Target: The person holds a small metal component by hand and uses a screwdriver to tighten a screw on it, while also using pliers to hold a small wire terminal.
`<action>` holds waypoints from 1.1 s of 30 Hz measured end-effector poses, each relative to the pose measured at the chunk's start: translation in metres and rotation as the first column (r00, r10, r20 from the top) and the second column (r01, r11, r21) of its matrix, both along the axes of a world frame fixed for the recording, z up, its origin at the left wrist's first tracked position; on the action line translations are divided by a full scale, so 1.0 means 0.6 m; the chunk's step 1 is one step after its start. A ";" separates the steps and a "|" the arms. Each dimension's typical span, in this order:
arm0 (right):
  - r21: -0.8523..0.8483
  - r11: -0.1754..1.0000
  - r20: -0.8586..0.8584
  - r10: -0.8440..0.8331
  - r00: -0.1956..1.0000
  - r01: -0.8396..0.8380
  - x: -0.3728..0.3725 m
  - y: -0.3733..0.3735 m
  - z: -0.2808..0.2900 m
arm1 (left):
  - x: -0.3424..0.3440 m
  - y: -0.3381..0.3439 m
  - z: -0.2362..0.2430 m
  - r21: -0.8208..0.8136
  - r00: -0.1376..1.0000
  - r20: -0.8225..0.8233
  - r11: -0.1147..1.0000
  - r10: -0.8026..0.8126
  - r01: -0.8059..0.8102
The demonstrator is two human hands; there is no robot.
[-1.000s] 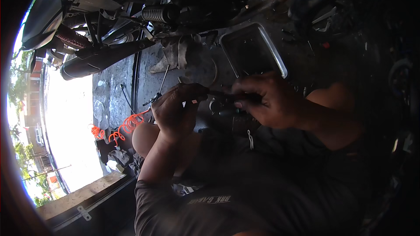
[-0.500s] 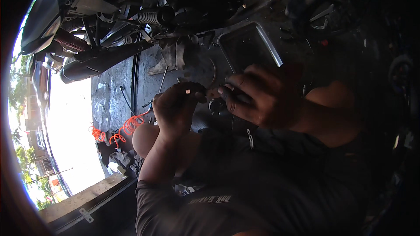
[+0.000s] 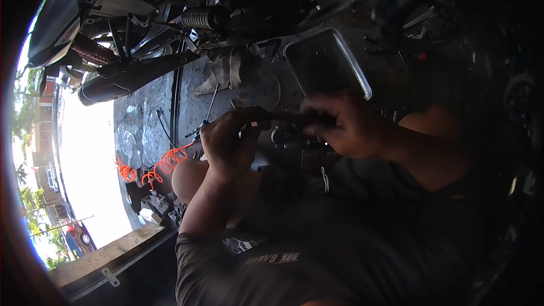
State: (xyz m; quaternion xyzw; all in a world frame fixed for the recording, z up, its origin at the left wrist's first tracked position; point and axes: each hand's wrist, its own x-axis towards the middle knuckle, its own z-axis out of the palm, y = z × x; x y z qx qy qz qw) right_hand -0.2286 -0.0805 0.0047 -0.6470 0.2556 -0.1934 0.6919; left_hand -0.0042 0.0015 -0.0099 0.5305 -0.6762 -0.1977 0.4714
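Note:
In front of my body, a thin, dark, flat piece (image 3: 288,117) spans the gap between my two hands. The fingers of my left hand (image 3: 231,139) are closed in a pinch on its left end, and a small bright patch shows beside them. My right hand (image 3: 354,127) is curled around the other end, its fingertips dark and smeared by motion. Just below the piece is a small round metallic part (image 3: 276,136), partly in shadow. What kind of part the flat piece is cannot be made out in this dim light.
A metal-rimmed tray (image 3: 365,79) lies on the floor beyond my right hand. Past my left hand are a screwdriver (image 3: 213,102), a grey rag (image 3: 229,68) and a coiled orange hose (image 3: 170,160). A motorcycle's exhaust muffler (image 3: 133,82) hangs at the upper left.
My right hand has shifted slightly right and its fingers have changed position, showing more of the tray. My left hand keeps its pinch in nearly the same place.

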 end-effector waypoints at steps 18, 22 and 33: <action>-0.192 0.981 0.012 0.000 1.000 0.002 -0.003 -0.007 -0.013 | 0.002 -0.009 -0.007 -0.124 0.997 0.072 0.992 -0.018 0.027; -0.767 0.640 -0.026 -0.090 0.996 0.038 -0.006 -0.002 0.000 | 0.002 -0.002 -0.006 0.146 0.991 -0.135 0.989 0.010 0.010; -0.587 0.809 -0.064 -0.043 0.997 -0.002 -0.002 0.001 0.000 | 0.006 -0.004 -0.018 0.028 0.990 -0.136 0.999 -0.035 0.039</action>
